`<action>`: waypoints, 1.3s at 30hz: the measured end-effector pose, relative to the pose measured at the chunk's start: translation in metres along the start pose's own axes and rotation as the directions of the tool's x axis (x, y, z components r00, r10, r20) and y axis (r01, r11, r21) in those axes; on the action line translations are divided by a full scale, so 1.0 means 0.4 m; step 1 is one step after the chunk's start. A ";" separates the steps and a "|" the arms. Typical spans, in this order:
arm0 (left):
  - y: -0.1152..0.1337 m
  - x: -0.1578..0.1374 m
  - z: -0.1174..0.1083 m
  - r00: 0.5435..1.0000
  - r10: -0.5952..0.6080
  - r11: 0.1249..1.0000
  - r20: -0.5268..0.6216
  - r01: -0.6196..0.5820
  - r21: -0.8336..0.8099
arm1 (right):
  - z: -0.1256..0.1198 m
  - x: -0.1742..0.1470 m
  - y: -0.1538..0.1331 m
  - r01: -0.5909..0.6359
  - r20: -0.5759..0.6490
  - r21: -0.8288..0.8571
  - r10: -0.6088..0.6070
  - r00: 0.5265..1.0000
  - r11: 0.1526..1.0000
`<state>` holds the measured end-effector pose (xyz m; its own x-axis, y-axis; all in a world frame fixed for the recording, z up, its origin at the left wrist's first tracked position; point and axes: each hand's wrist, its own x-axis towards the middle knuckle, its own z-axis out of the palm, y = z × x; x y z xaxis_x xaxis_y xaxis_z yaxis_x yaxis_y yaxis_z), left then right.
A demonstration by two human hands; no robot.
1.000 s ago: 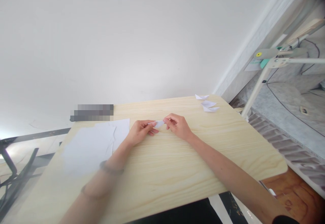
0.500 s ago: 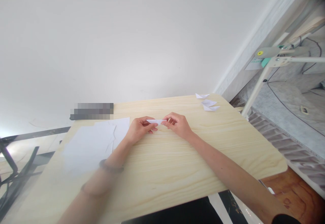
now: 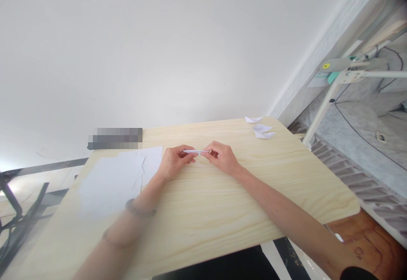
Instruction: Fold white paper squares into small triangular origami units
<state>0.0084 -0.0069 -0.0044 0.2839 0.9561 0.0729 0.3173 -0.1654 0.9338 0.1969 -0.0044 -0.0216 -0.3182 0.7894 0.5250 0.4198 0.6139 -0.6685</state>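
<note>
Pinching a folded paper (image 3: 198, 151) at opposite ends with left hand (image 3: 174, 161) and right hand (image 3: 222, 157), over the table (image 3: 216, 216), apparently to hold the folds level and pressed together. Looks white, slim and nearly edge-on, partly covered by the grip. Has loose white sheets (image 3: 110, 182) near, left of the grip, likely for easy reach. Has three folded shapes (image 3: 263, 135) farther off, beyond and right of the grip, seemingly set out of the way.

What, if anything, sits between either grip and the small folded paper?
Nothing visible. The left grip and right grip already pinch opposite ends of the folded paper. The flat sheets lie off to the left and the paper boats farther back right, neither in between.
</note>
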 end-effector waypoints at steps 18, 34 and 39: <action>0.009 -0.005 0.001 0.997 0.006 0.997 -0.073 -0.011 -0.075 | -0.011 0.004 0.009 -0.106 0.013 0.097 0.105 0.994 0.990; 0.013 -0.008 0.005 0.998 0.046 0.999 -0.042 -0.047 -0.023 | 0.001 0.000 0.008 -0.145 0.053 0.116 0.140 0.989 0.983; 0.014 -0.010 0.005 0.999 0.041 0.998 -0.020 -0.042 -0.040 | 0.006 -0.001 0.001 -0.131 0.038 0.093 0.128 0.991 0.987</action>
<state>0.0110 -0.0120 -0.0003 0.2785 0.9531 0.1184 0.2688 -0.1957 0.9431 0.1953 -0.0044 -0.0233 -0.2940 0.8610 0.4150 0.3767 0.5035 -0.7776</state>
